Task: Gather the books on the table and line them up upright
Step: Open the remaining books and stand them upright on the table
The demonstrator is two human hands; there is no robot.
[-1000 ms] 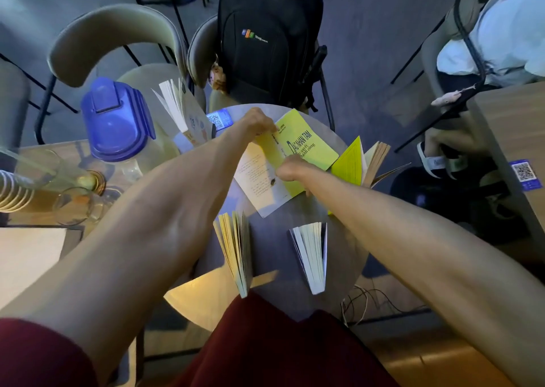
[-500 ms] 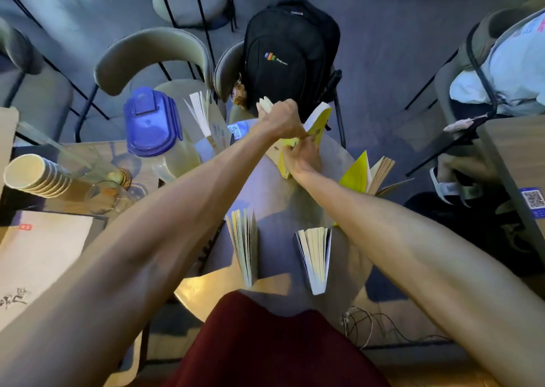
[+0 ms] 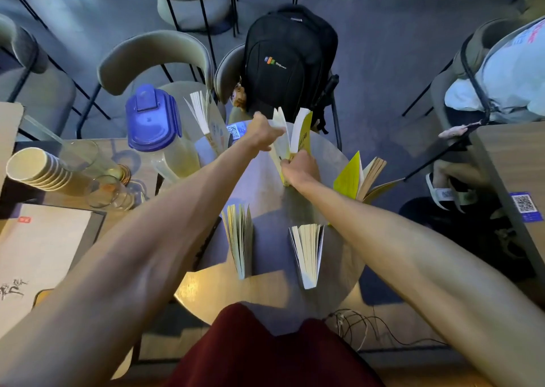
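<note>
On the round grey table (image 3: 265, 180) a yellow-covered book (image 3: 305, 133) stands almost upright at the far edge, its pages fanned. My left hand (image 3: 262, 134) grips its left pages near the top. My right hand (image 3: 299, 169) pinches its lower edge at the spine. Two books stand upright and fanned nearer me, one at centre left (image 3: 239, 239) and one at centre right (image 3: 308, 252). A yellow and tan book (image 3: 358, 177) stands open at the right rim. Another white-paged book (image 3: 203, 118) stands at the far left.
A blue-lidded pitcher (image 3: 153, 121), glasses (image 3: 106, 193) and stacked paper cups (image 3: 32, 168) sit on the wooden table to the left. A black backpack (image 3: 290, 62) rests on a chair beyond the table. A person sits at the right edge. Cables (image 3: 362, 327) lie on the floor.
The yellow book lay open and flat a second ago; both hands have raised it onto its edge at the far side. The camera has tilted slightly upward.
</note>
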